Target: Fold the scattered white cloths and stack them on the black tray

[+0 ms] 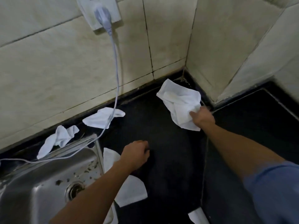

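Step in hand: picking up. Right grip (202, 118) pinches a crumpled white fabric cloth (179, 101) near the back corner of the dark table (242, 126). Left grip (135, 155) is curled; I cannot tell whether it holds anything. Next, likely: spread and fold the cloth on the black textured tray (169, 143), which needs both grips.

Cream tiled walls (64, 54) with dark grout meet in a corner behind a black desk (126, 126). A steel sink (40, 191), flecked with debris, sits at left. A pale cable (115, 62) hangs from a wall socket (84, 7).
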Available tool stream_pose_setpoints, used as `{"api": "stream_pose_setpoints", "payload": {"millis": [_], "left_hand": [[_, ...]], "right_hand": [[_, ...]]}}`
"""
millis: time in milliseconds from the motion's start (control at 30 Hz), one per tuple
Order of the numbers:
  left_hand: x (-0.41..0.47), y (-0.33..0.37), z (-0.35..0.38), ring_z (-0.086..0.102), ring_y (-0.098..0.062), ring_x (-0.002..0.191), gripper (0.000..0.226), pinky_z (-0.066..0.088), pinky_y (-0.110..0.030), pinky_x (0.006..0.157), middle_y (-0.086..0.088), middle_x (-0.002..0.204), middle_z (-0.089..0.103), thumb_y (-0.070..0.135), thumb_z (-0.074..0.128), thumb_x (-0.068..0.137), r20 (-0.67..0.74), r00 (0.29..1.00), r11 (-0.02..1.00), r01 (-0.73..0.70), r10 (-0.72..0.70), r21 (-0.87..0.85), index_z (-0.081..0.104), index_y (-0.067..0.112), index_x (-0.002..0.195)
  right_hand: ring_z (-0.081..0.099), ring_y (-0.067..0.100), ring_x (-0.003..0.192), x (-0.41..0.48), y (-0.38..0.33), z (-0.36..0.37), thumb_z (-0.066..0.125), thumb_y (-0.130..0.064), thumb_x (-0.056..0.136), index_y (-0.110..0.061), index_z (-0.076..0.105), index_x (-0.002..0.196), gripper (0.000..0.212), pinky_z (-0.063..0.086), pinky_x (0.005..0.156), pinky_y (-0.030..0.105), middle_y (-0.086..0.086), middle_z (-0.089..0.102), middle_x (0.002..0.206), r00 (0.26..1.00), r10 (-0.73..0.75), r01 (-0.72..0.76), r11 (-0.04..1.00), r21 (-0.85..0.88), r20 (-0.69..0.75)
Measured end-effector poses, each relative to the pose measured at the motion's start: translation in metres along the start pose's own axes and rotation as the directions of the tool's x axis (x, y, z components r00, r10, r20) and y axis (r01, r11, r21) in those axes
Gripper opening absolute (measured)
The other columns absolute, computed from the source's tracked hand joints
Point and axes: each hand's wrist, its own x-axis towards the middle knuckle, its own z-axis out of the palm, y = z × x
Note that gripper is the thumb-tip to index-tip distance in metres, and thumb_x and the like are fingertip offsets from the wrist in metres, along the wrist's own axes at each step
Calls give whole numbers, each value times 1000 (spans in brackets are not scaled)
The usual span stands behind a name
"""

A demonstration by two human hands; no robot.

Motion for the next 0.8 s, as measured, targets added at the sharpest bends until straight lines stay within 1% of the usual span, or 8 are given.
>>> {"api": "stream_pose_setpoints", "payload": {"millis": [133,233,300,433,533,600,700,800], "left_hand": [[7,-5,4,59,-21,96,21,47,-33,78,-2,104,61,33,50,92,9,1000,1000,11,-11,0,60,20,105],[10,-12,1,59,-20,94,20,47,-33,76,0,102,61,34,51,91,-5,1000,1000,15,-15,-7,60,20,103],[9,-16,-2,59,-19,92,19,47,-33,75,0,100,62,34,51,91,-34,999,1000,14,-14,-1,60,20,101],[4,-24,-9,60,-17,89,18,45,-29,71,1,98,63,33,52,91,-71,997,1000,-6,6,-8,60,20,102],[-6,-29,-9,60,-18,91,18,40,-27,68,1,99,64,31,52,91,-93,994,998,-56,57,15,61,19,100],[-14,-33,-7,60,-19,92,18,39,-28,68,0,100,64,31,52,90,-104,991,996,-83,85,25,61,19,100],[-27,-35,2,60,-19,92,18,43,-30,72,1,100,64,32,51,90,-76,991,993,-109,112,38,61,21,101],[-35,-37,17,59,-18,88,15,48,-33,73,2,96,63,32,51,90,-41,989,990,-140,141,36,59,21,97]], "right_hand": [[54,37,117,11,-7,2,60,-26,87,-10,56,127,43,44,95,39,17,57,128,999,-27,30,996,85,-38],[62,36,95,1,-17,-1,60,-25,84,-10,68,99,23,45,73,31,14,66,96,991,-105,120,974,193,-88],[61,32,85,-12,-22,-4,59,-21,84,-10,67,86,14,38,67,27,9,62,80,978,-166,192,952,237,-125],[58,23,78,-57,-27,-10,58,-13,86,-7,68,90,12,36,66,25,3,60,74,933,-291,343,900,269,-212],[55,20,67,-98,-19,-10,57,-13,86,-12,63,79,9,36,61,26,-4,54,61,907,-370,411,882,230,-203],[56,22,66,-127,-8,-8,57,-18,87,-15,61,76,12,39,60,28,-2,56,62,882,-444,465,875,137,-160],[58,20,72,-172,13,2,54,-24,90,-21,64,82,13,39,62,28,-6,60,71,877,-478,479,878,-6,-47],[62,18,86,-207,38,24,50,-26,89,-24,67,95,17,43,71,28,-6,68,90,875,-480,484,871,-82,64]]}}
